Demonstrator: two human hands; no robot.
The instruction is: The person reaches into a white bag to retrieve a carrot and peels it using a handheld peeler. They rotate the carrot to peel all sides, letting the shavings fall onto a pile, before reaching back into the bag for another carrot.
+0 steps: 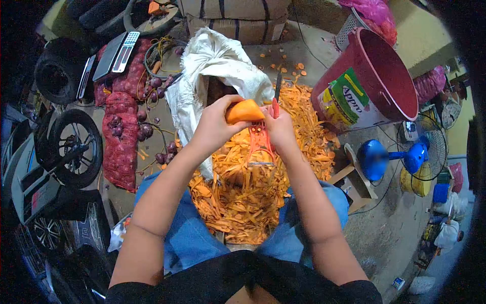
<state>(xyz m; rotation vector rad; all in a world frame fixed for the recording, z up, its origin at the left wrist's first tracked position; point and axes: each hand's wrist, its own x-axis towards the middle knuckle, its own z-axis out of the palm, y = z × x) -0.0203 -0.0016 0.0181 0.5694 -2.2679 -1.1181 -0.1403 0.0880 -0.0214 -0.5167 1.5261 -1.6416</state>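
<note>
My left hand (217, 120) is wrapped round a thick, peeled orange carrot (245, 111), held above the heap. Beside its right end, my right hand (279, 127) grips a red-handled knife (276, 104) with its dark blade pointing up and away. A red peeler (259, 139) hangs under the same hand, its head low over the peelings. Orange peelings (243, 213) are piled between my knees and spread to the right. An open white sack (217, 61) lies just beyond my left hand, with something dark inside.
A large maroon bucket (372, 81) stands at the right, near a blue fan (372, 159) and a cardboard box (354, 182). Red net bags of onions (120, 152), a scale (116, 55) and a motorbike wheel (76, 149) are at the left.
</note>
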